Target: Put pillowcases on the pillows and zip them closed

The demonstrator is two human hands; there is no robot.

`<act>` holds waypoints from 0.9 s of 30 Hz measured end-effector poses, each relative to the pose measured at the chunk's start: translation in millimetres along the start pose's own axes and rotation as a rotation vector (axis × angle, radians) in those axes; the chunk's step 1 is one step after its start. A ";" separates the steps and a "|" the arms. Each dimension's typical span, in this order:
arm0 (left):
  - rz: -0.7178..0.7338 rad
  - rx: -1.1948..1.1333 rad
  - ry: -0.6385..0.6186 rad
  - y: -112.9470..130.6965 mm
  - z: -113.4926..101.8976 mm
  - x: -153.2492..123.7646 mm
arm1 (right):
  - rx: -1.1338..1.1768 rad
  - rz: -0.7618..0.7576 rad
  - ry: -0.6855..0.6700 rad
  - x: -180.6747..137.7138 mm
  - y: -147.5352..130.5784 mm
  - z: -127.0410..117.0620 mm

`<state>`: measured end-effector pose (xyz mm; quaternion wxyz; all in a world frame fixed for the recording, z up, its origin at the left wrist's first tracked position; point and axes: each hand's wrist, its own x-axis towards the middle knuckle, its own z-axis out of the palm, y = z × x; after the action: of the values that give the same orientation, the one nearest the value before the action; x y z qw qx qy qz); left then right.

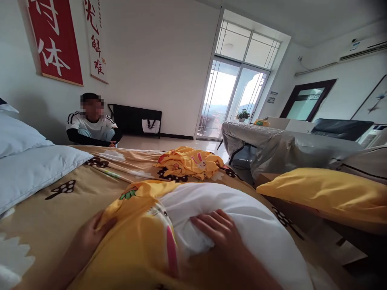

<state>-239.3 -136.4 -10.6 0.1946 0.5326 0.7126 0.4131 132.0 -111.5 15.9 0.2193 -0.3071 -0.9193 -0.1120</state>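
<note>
A white pillow (pixel 242 213) lies on the bed in front of me, half inside a yellow pillowcase (pixel 136 237) printed with rabbits and carrots. My right hand (pixel 216 233) presses on the pillow and its fingers are curled into the white fabric at the case's opening. My left hand (pixel 90 237) grips the yellow pillowcase at its left side, fingers partly tucked under the cloth.
A second yellow rabbit pillowcase (pixel 189 161) lies crumpled further up the tan bedsheet (pixel 60 209). White pillows (pixel 27 161) sit at left. A yellow pillow (pixel 326 193) rests at right. A person (pixel 90 125) sits on the floor by the wall. A covered table (pixel 272 141) stands beyond the bed.
</note>
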 end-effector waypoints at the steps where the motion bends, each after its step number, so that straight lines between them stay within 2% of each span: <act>1: -0.043 0.015 -0.020 -8.1 -7.0 6.5 | 0.052 0.001 -0.036 3.9 -2.2 5.0; 4: -0.145 0.160 -0.051 -40.1 -20.8 25.4 | 0.191 -0.072 -0.209 5.0 -19.3 36.4; 7: -0.126 0.286 -0.156 -58.6 -26.5 31.0 | 0.257 -0.061 -0.296 -3.5 -32.4 54.4; 8: -0.104 0.383 -0.128 -56.6 -27.4 27.6 | 0.276 -0.039 -0.301 -6.9 -33.4 53.0; 9: -0.050 0.495 -0.044 -49.6 -27.4 21.2 | 0.289 -0.031 -0.301 -10.0 -33.0 48.9; 10: 0.060 0.591 0.086 -38.1 -26.1 12.1 | 0.290 -0.033 -0.301 -12.4 -31.7 43.1; 11: 0.232 0.653 0.220 -22.8 -23.0 0.9 | 0.279 -0.039 -0.295 -13.9 -30.0 37.0; 12: 0.465 0.666 0.312 -5.1 -17.6 -11.6 | 0.263 -0.050 -0.289 -14.1 -28.2 31.6; 13: 0.739 0.625 0.319 13.4 -10.0 -24.3 | 0.245 -0.066 -0.291 -13.1 -26.7 27.6; 14: 1.000 0.581 0.203 31.0 -0.3 -36.2 | 0.230 -0.080 -0.293 -10.9 -25.4 25.2; 15: 1.178 0.564 0.024 46.2 10.7 -46.4 | 0.219 -0.091 -0.297 -7.5 -24.2 24.3; 16: 1.253 0.568 -0.143 57.8 22.4 -54.1 | 0.212 -0.093 -0.300 -3.3 -23.0 24.5; 18: 1.199 0.619 -0.343 68.8 43.3 -61.7 | 0.221 -0.089 -0.309 7.0 -19.2 26.3; 20: 1.087 0.677 -0.393 67.8 54.9 -61.1 | 0.260 -0.086 -0.331 19.3 -13.7 27.8; 24: 1.000 0.762 -0.422 61.3 52.7 -58.7 | 0.299 -0.070 -0.436 50.5 -3.3 29.5; 27: 0.970 0.861 -0.556 62.3 64.6 -66.7 | 0.234 -0.050 -0.492 79.6 -4.3 32.2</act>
<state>-131.8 -167.4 -9.5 -0.0645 0.9056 0.4188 -0.0166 61.6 -63.0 24.9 0.0207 -0.2750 -0.9588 0.0678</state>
